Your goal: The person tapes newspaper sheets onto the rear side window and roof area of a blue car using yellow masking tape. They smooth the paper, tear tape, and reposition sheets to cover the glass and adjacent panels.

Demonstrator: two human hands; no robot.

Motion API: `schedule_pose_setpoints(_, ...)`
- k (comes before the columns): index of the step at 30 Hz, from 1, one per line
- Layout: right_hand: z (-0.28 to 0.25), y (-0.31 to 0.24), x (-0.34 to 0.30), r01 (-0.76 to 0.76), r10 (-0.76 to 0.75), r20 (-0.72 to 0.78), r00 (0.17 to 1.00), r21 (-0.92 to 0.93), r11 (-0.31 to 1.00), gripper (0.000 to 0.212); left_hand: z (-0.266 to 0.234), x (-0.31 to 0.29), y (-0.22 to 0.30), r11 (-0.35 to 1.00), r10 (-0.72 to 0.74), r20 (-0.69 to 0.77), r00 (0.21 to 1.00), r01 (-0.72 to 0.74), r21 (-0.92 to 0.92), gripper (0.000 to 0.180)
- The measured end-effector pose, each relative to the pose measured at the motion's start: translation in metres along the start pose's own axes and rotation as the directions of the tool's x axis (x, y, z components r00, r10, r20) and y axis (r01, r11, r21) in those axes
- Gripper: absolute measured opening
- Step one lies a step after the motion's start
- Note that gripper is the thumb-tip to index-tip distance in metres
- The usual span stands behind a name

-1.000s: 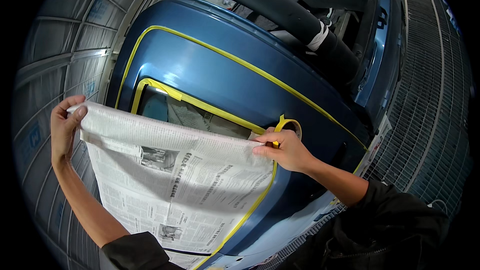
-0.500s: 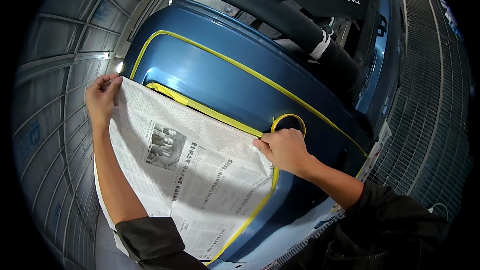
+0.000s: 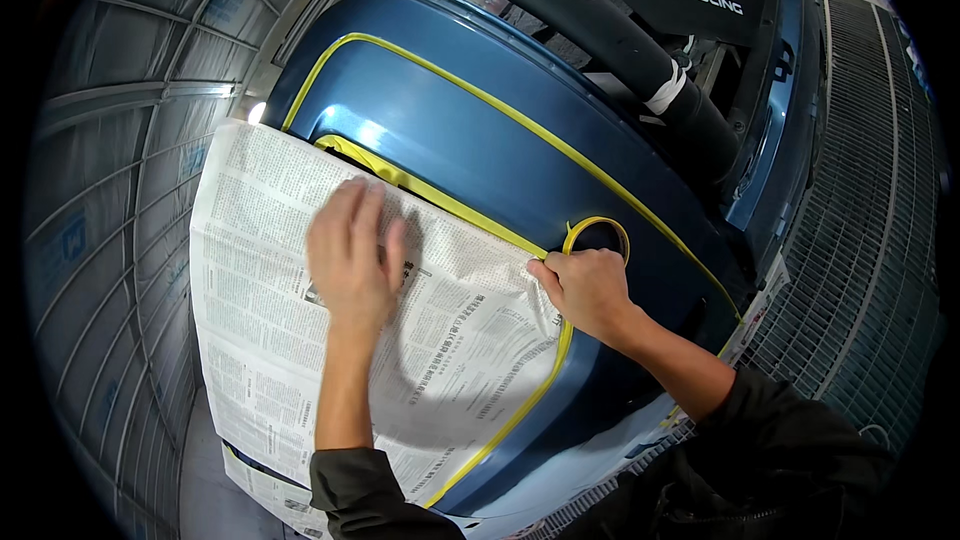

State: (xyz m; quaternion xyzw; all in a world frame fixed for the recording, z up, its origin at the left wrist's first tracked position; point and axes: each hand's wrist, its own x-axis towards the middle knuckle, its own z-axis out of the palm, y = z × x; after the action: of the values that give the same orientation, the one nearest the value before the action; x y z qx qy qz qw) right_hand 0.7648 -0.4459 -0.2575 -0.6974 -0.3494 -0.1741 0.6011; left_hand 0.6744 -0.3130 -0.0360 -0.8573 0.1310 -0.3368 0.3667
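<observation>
A sheet of newspaper covers the lower part of a blue painted vehicle panel. Over its upper edge, my left hand has its fingers stretched out and slightly blurred, holding nothing. At the sheet's upper right corner my right hand is closed, its thumb tip pressed on the paper's edge. A roll of yellow masking tape stands out from behind its fingers, gripped by them. A yellow tape strip runs along the paper's top edge, and more tape borders the right side. The right fingertips are hidden.
Another yellow tape line curves across the panel above. Beyond it lie a black tubular bar with a white wrap and red parts. Metal floor grating lies at right; a ribbed translucent wall rises at left.
My left hand has let go of the paper's upper left corner and moved right, over the sheet. The paper's left part now spreads wider. My right hand keeps its place at the corner.
</observation>
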Motion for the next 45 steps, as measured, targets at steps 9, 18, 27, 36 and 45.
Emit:
schedule_pose_setpoints(9,-0.004,-0.002,0.002,0.036,-0.033,0.039,0.999,-0.088,0.995,0.04,0.027,0.001,-0.006,0.971,-0.141,0.154,0.978,0.107,0.214,0.072)
schedule_pose_setpoints(18,-0.026,0.0,0.015,0.071,0.015,0.284,0.959,-0.288,0.955,0.045,0.035,-0.004,-0.009,0.963,-0.155,0.137,0.978,0.119,0.241,0.075)
schedule_pose_setpoints(27,-0.02,0.008,0.013,0.147,-0.081,0.205,0.975,-0.331,0.932,0.044,0.03,0.003,-0.008,0.979,-0.173,-0.034,0.984,0.175,0.107,0.071)
schedule_pose_setpoints(36,-0.047,-0.033,0.017,0.198,-0.197,-0.032,0.98,0.029,0.98,0.026,0.016,0.009,-0.024,0.796,-0.407,0.051,0.912,0.382,-0.47,0.021)
schedule_pose_setpoints(45,-0.04,-0.095,0.1,0.277,-0.38,0.034,0.925,0.623,0.731,0.052,-0.012,0.011,-0.046,0.327,-0.378,0.369,0.849,0.496,-0.804,0.017)
